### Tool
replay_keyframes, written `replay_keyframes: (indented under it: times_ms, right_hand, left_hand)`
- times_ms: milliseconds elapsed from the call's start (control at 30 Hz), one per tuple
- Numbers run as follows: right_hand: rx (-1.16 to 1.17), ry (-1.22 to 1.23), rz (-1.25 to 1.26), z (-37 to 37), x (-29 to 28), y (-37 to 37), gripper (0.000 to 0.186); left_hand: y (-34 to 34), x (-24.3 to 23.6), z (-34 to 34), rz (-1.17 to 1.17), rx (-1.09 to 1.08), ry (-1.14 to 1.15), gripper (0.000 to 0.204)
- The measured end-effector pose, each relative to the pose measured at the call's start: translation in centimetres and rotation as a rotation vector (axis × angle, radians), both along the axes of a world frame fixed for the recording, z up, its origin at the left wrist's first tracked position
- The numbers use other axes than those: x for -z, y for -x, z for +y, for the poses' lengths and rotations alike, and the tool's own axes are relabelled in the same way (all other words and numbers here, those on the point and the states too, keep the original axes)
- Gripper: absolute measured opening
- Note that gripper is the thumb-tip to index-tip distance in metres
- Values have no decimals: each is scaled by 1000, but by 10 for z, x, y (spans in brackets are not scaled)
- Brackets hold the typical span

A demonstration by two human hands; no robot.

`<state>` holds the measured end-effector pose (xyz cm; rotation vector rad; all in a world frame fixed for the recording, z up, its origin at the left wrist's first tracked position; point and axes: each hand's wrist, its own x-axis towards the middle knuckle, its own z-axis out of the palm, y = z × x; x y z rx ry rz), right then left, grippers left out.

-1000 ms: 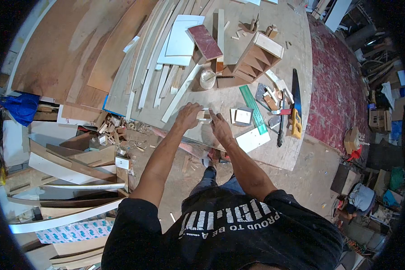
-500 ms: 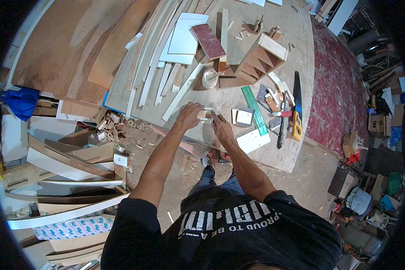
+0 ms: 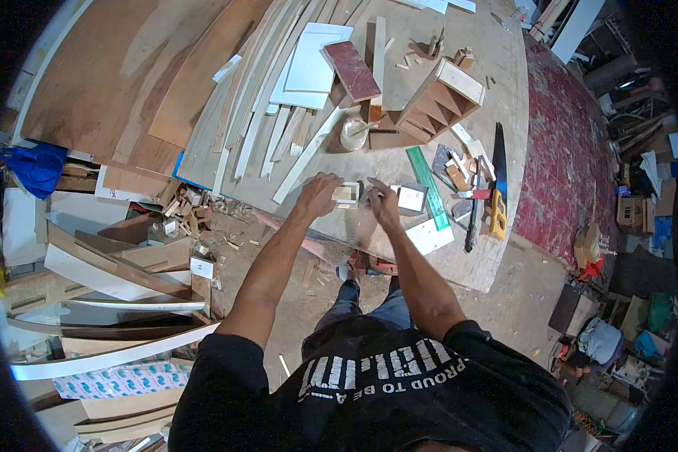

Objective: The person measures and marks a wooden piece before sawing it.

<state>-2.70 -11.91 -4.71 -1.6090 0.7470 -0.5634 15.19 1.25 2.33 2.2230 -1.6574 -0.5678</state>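
Observation:
My left hand (image 3: 320, 194) is closed on the left side of a small pale wooden box (image 3: 346, 196), which rests near the workbench's front edge. My right hand (image 3: 385, 205) is just right of that box, apart from it, with fingers curled together; whatever they may pinch is too small to make out. Close by on its right lies a second small box with a white top (image 3: 411, 198). Beyond it is a green ruler (image 3: 427, 187), and a white board (image 3: 429, 236) lies toward me.
A handsaw (image 3: 498, 181) with a yellow handle lies at the right among wood offcuts and tools. Farther back stand a plastic tub (image 3: 353, 134) with a stick in it and an open wooden box with dividers (image 3: 443, 102). Long strips (image 3: 267, 98) cover the left side.
My right hand has let go of the small wooden box and moved right, toward the white-topped box. My left hand stays on the wooden box.

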Motion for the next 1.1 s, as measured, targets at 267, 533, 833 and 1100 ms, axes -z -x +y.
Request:
replay_keyframes:
  times_ms: [267,533,833,1100]
  right_hand:
    - [-287,-287,245,-25,-9,-33,26]
    - [-227,-162,278,-22,-7,-35,19]
    - [-241,145,197,-25,31,-33,15]
    - [-259,207,214,-18,23,-35,15]
  left_hand:
    - [-2,2,6,-3,-17,-36,55]
    - [-1,2,4,5,-21,-32,56]
    - [0,2,5,26,-32,3,55]
    - [-1,2,9,30,-46,-9,55]
